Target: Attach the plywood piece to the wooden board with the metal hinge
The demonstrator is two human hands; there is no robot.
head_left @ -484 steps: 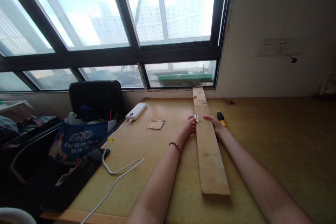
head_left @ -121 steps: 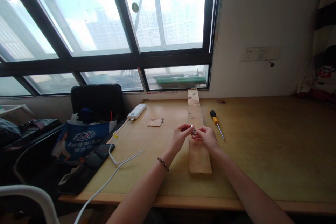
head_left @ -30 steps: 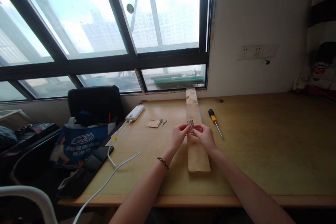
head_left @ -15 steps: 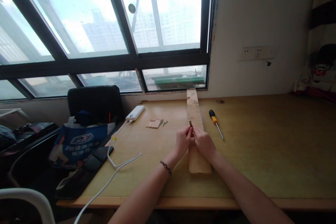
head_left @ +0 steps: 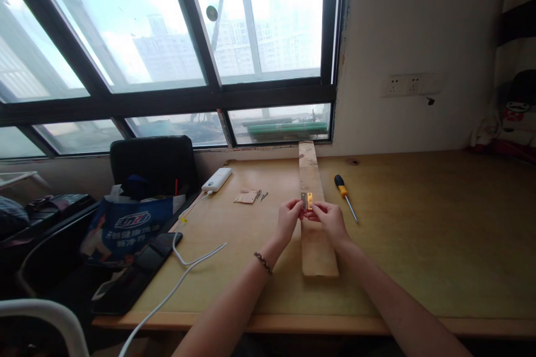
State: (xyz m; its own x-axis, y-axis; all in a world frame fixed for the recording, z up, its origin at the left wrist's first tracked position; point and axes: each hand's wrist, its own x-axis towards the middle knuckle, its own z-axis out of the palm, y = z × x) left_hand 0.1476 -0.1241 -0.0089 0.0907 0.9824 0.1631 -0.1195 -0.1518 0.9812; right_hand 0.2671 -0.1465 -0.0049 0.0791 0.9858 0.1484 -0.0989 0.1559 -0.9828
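Observation:
Between my fingertips is a small metal hinge (head_left: 309,199), spread so that both leaves show; its right leaf shines gold and its left one looks dark. My left hand (head_left: 288,220) pinches the left leaf. On the other side my right hand (head_left: 330,218) grips the right leaf between thumb and fingers. Both hands are over a long wooden board (head_left: 319,251) that lies lengthwise on the table, its far end by the window. To the right of the board rests a screwdriver (head_left: 342,189) with a black and yellow handle.
Left of the board lie a small piece of wood or card (head_left: 245,196) and several screws (head_left: 262,196). A white power bank (head_left: 216,179) with a white cable (head_left: 184,276) is at the table's left side. Beyond that edge stands a black chair (head_left: 151,164) holding a blue bag (head_left: 125,228).
The hinge, folded half a second ago, is now opened out with its leaves facing me. My hands have moved slightly apart. The screwdriver and board stay put.

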